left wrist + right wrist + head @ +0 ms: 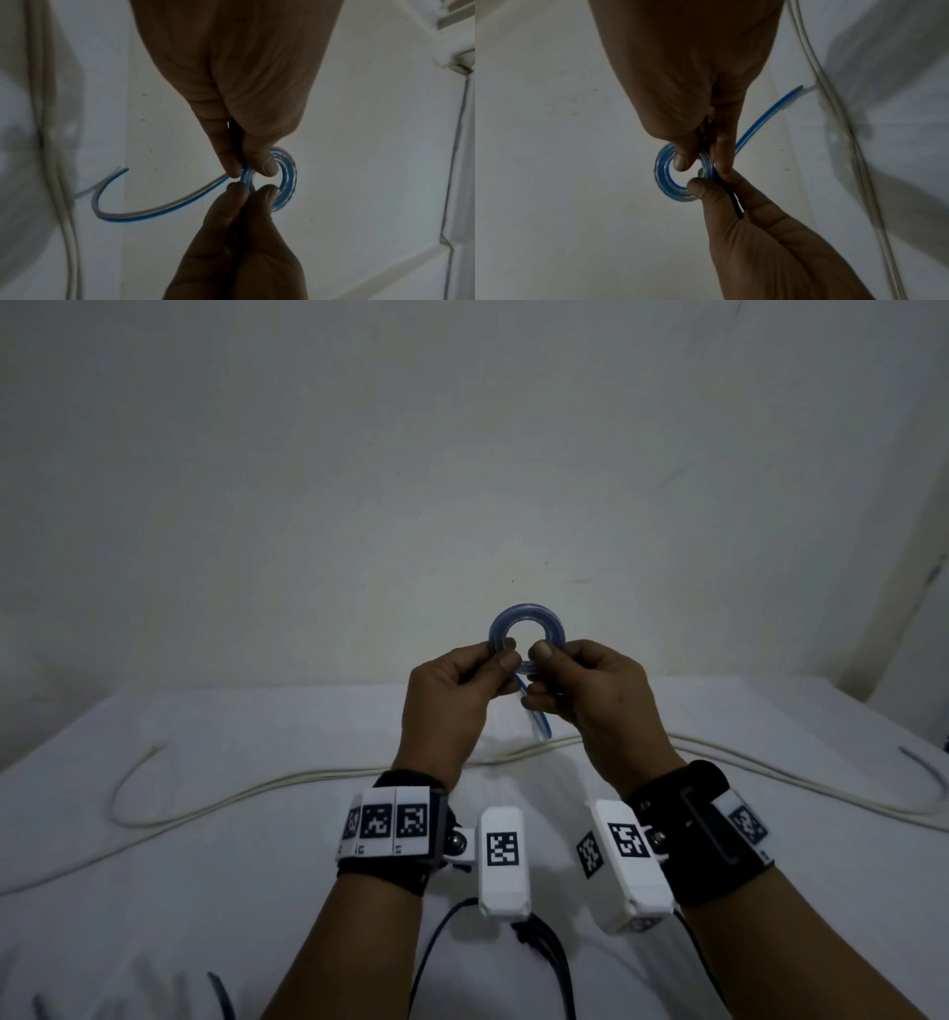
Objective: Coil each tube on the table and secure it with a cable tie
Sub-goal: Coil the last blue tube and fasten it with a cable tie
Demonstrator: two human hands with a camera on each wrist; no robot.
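The left hand's grip (452,695) is pinching the left side of the blue-striped tube coil (527,624) between thumb and forefinger, holding it up in the air above the desk (257,891); a thin dark strand, probably the cable tie (736,205), is showing between the fingers in the right wrist view, though it is too dim to be sure. Moving rightward, the coil itself is sitting between both hands as a small flat ring of several turns, with its loose tail (144,213) curving away below. The right hand (590,706) is pinching the coil's right side, thumb tip pressing on the ring. To do this step well, I judge that both pinches should be keeping the turns stacked flat while the tie is being threaded through the centre (the springy tube will want to unwind if either hold loosens). On the desk behind, a long pale tube (308,775) is lying uncoiled, stretching across from left to right, well apart from the hands, so more coiling is remaining.
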